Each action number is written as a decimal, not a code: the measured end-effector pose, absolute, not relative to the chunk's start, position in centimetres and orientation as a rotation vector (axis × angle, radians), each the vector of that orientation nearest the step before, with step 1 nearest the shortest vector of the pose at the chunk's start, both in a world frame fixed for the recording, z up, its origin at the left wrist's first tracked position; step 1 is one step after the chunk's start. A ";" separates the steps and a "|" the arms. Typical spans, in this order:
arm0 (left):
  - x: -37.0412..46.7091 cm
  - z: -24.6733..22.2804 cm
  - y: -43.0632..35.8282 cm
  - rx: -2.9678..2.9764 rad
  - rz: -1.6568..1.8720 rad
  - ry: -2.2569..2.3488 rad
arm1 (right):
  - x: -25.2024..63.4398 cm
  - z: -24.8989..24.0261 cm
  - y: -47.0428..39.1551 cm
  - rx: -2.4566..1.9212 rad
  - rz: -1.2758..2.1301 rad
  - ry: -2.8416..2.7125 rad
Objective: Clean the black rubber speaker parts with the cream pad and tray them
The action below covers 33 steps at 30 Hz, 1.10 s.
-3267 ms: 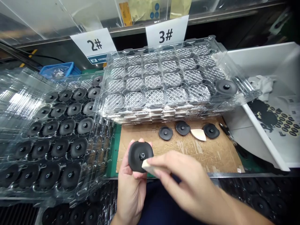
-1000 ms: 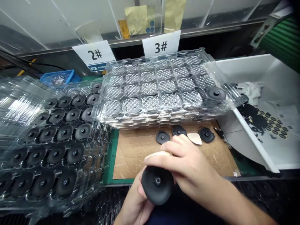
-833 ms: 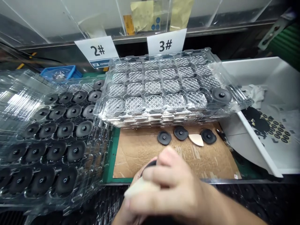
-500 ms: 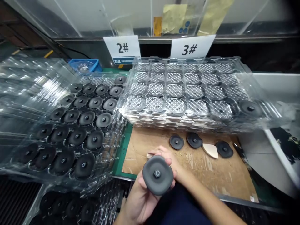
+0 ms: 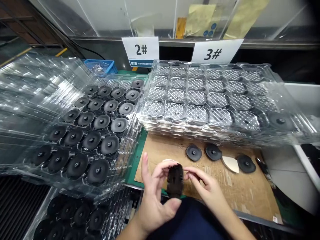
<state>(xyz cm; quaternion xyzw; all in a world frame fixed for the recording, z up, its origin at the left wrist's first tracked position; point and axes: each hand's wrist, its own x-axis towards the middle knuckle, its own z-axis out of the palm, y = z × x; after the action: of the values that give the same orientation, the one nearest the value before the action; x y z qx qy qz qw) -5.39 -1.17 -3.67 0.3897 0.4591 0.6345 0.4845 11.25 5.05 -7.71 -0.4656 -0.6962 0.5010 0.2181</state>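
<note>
Since half a second ago, the black disc (image 5: 175, 181) has turned from face-on to nearly edge-on, and the view has swung left. The disc is above the near part of a cardboard sheet (image 5: 160, 143). The left hand (image 5: 156, 200) grasps its rim, thumb below, fingers above; the right hand (image 5: 210, 186) has its fingertips together at the far side, but blur hides whether they grip it.

From where I stand, the disc could slip if the left fingers loosen mid-turn, since only its rim seems held. It might then strike the three loose discs (image 5: 194, 152) or skid off the tabletop (image 5: 136, 163). A cream wedge (image 5: 231, 164) lies among those; another pale piece (image 5: 168, 160) is half hidden behind the left fingers, perhaps easily knocked.

Stacked clear trays (image 5: 170, 128) block the back, a fuller tray (image 5: 131, 143) crowds the left, and a white bin (image 5: 305, 93) stands right.
</note>
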 end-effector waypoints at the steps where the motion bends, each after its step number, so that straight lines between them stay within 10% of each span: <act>1: -5.5 -3.9 -1.2 1.154 1.511 1.216 | 11.5 -7.5 4.7 -1.298 1.376 -1.920; 8: -5.1 -4.1 -1.0 1.739 1.389 1.298 | 13.4 -3.2 4.2 -1.170 1.248 -1.698; 21: -1.2 -2.3 -0.9 1.120 1.038 1.156 | 16.8 -0.5 7.0 -0.778 2.386 -1.239; 33: 3.2 -1.2 1.5 1.202 0.720 1.009 | 22.0 -3.2 4.7 -0.736 2.364 -0.794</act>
<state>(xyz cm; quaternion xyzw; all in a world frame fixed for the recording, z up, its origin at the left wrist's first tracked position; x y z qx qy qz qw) 3.17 1.48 -1.18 0.5292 0.4442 0.3170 0.6498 21.97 4.69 -3.16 -0.2727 -0.2943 0.8761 0.2673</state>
